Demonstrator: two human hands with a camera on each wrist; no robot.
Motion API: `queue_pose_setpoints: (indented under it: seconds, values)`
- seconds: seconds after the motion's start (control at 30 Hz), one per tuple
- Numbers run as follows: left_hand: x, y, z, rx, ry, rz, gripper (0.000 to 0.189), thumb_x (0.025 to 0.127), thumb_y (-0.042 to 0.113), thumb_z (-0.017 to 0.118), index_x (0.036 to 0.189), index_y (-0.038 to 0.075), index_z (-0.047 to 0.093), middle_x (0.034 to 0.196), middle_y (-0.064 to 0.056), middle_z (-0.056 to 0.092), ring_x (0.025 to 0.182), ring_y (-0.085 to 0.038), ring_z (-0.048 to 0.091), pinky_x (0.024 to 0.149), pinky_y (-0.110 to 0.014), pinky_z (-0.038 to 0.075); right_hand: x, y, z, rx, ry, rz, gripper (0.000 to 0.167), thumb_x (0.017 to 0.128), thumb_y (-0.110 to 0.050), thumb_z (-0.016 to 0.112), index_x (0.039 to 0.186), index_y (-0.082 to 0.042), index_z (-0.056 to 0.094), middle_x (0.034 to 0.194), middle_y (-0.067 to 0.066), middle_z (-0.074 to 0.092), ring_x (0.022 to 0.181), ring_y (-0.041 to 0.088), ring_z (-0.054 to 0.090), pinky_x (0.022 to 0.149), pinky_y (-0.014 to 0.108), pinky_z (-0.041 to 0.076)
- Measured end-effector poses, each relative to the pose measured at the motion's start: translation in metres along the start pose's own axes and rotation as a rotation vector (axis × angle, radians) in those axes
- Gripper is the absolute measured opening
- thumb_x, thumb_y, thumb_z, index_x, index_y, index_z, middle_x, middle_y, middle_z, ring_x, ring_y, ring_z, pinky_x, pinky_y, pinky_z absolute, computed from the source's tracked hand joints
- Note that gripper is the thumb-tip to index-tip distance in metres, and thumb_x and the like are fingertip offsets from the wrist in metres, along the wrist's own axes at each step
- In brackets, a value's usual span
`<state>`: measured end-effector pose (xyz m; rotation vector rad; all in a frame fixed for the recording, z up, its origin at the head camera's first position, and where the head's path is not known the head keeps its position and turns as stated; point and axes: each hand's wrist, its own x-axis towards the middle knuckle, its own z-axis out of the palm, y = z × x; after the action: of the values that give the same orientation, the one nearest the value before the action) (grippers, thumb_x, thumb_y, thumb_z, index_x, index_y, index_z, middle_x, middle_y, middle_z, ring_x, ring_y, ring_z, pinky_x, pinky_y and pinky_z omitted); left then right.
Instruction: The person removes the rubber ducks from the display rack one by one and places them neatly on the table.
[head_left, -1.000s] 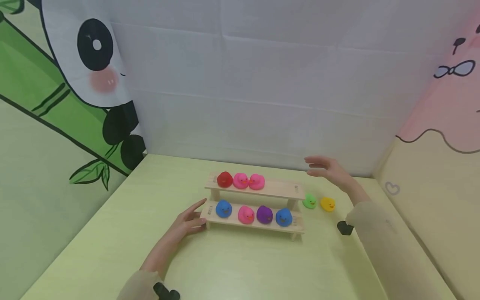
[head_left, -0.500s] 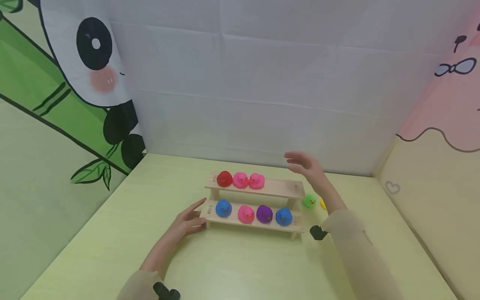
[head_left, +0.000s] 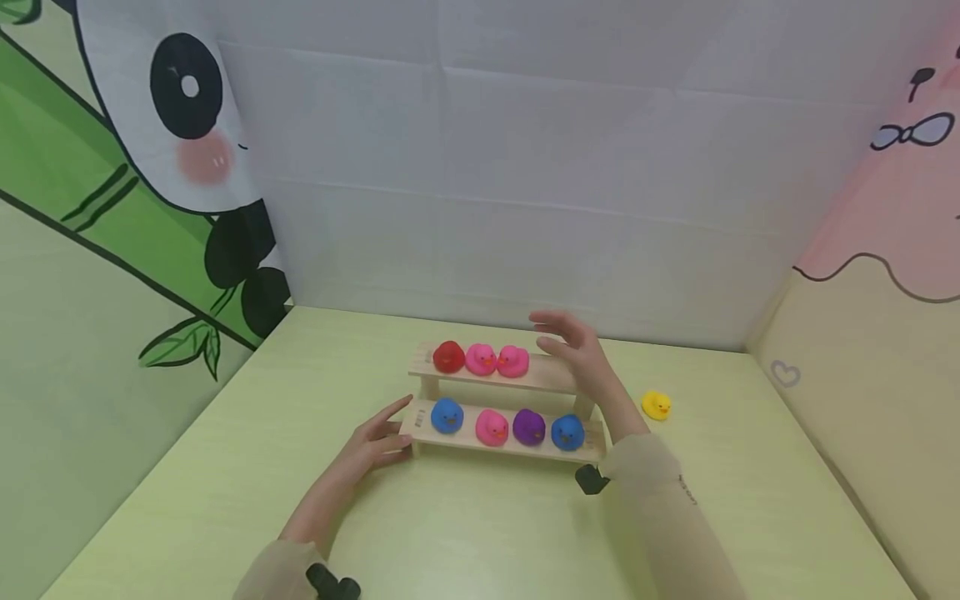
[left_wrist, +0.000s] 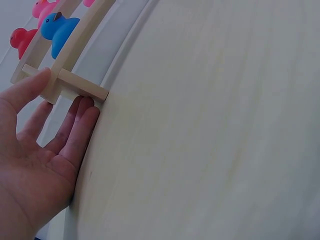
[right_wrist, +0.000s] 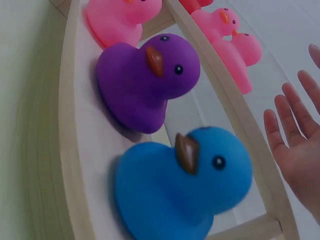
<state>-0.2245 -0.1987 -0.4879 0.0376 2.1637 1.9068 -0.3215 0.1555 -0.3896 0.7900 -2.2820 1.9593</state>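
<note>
A two-tier wooden rack (head_left: 546, 379) stands on the table with rubber ducks on both shelves. My left hand (head_left: 371, 446) is at its left end; in the left wrist view, the straight fingers touch the end of the lower shelf and its leg. Above the right part of the upper shelf reaches my right hand (head_left: 576, 348), palm empty and fingers extended. Up there sit a red duck (head_left: 449, 357) and two pink ducks (head_left: 513, 362). On the lower shelf are a blue duck (head_left: 447, 416), a pink duck (head_left: 492, 428), a purple duck (right_wrist: 130, 82) and another blue duck (right_wrist: 185, 182).
A yellow duck (head_left: 656, 406) lies on the table (head_left: 465, 525) right of the rack. The right forearm (head_left: 667, 500) passes in front of the spot beside the rack's right end. A white sheet (head_left: 480, 192) hangs behind, with printed panels on both sides.
My right hand has moved left, from above the right side of the table to over the upper shelf. Its arm now hides the green duck. The left hand has stayed in place.
</note>
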Motion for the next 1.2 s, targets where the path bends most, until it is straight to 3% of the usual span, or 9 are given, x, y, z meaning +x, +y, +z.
queue_pose_setpoints:
  seconds: [0.27, 0.4, 0.57, 0.83, 1.03, 1.2]
  values:
    - [0.001, -0.002, 0.0, -0.007, -0.001, 0.008, 0.07, 0.094, 0.02, 0.066, 0.155, 0.026, 0.032, 0.143, -0.025, 0.051, 0.114, -0.02, 0.063, 0.099, -0.04, 0.056, 0.004, 0.002, 0.017, -0.017, -0.025, -0.032, 0.043, 0.095, -0.008, 0.062, 0.136, -0.003, 0.054, 0.143, 0.019, 0.053, 0.134, 0.037, 0.048, 0.112, 0.044, 0.044]
    - [0.001, -0.002, 0.001, -0.006, -0.002, 0.011, 0.07, 0.094, 0.02, 0.065, 0.155, 0.026, 0.032, 0.143, -0.025, 0.051, 0.115, -0.021, 0.063, 0.1, -0.041, 0.056, 0.004, 0.005, 0.023, -0.061, -0.073, -0.012, 0.044, 0.094, -0.012, 0.065, 0.137, -0.009, 0.055, 0.143, 0.015, 0.053, 0.134, 0.034, 0.048, 0.113, 0.049, 0.044]
    - [0.002, -0.002, 0.001, -0.001, -0.005, 0.011, 0.07, 0.094, 0.021, 0.065, 0.155, 0.027, 0.032, 0.144, -0.025, 0.05, 0.116, -0.022, 0.063, 0.1, -0.041, 0.055, 0.003, 0.008, 0.03, -0.144, -0.112, 0.038, 0.044, 0.094, -0.019, 0.068, 0.137, -0.016, 0.056, 0.144, 0.013, 0.052, 0.132, 0.035, 0.052, 0.11, 0.044, 0.048]
    - [0.002, -0.003, -0.001, -0.007, 0.001, 0.01, 0.071, 0.094, 0.02, 0.066, 0.155, 0.026, 0.032, 0.143, -0.026, 0.051, 0.117, -0.022, 0.063, 0.1, -0.042, 0.055, 0.001, 0.008, 0.036, -0.21, -0.109, 0.075, 0.046, 0.091, -0.019, 0.072, 0.134, -0.01, 0.058, 0.138, 0.015, 0.058, 0.119, 0.03, 0.061, 0.107, 0.041, 0.051]
    - [0.0, -0.002, -0.002, -0.007, 0.006, 0.012, 0.07, 0.094, 0.02, 0.066, 0.155, 0.027, 0.032, 0.143, -0.026, 0.051, 0.115, -0.022, 0.063, 0.1, -0.041, 0.055, -0.001, 0.007, 0.036, -0.226, -0.139, 0.073, 0.041, 0.091, -0.02, 0.071, 0.13, -0.014, 0.061, 0.133, 0.007, 0.06, 0.116, 0.023, 0.061, 0.102, 0.027, 0.052]
    - [-0.001, -0.002, -0.001, -0.009, -0.001, 0.011, 0.071, 0.093, 0.021, 0.066, 0.155, 0.027, 0.032, 0.143, -0.026, 0.051, 0.114, -0.021, 0.063, 0.101, -0.041, 0.055, -0.004, 0.004, 0.033, -0.189, -0.192, 0.067, 0.039, 0.095, -0.018, 0.066, 0.132, -0.009, 0.059, 0.134, 0.009, 0.059, 0.119, 0.025, 0.06, 0.099, 0.02, 0.052]
